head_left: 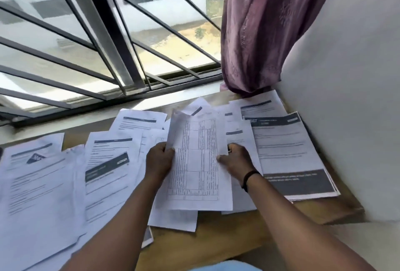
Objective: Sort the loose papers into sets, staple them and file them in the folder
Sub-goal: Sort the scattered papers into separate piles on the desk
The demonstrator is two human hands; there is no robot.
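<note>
A white sheet printed with a dense table (194, 162) is lifted above the wooden table (227, 234) in the middle of the view. My left hand (159, 160) grips its left edge, thumb on top. My right hand (234, 160) pinches its right edge; a black band circles that wrist. Several loose printed papers lie spread beneath: a pile at the left (39, 195), pages with dark header bars in the middle (108, 175), and a stack with a dark footer at the right (287, 154). No stapler or folder shows.
A barred window (97, 43) runs along the table's far edge. A purple curtain (266, 28) hangs at the back right, touching the papers there. A pale wall (350, 108) borders the table's right side. Bare wood shows near the front edge.
</note>
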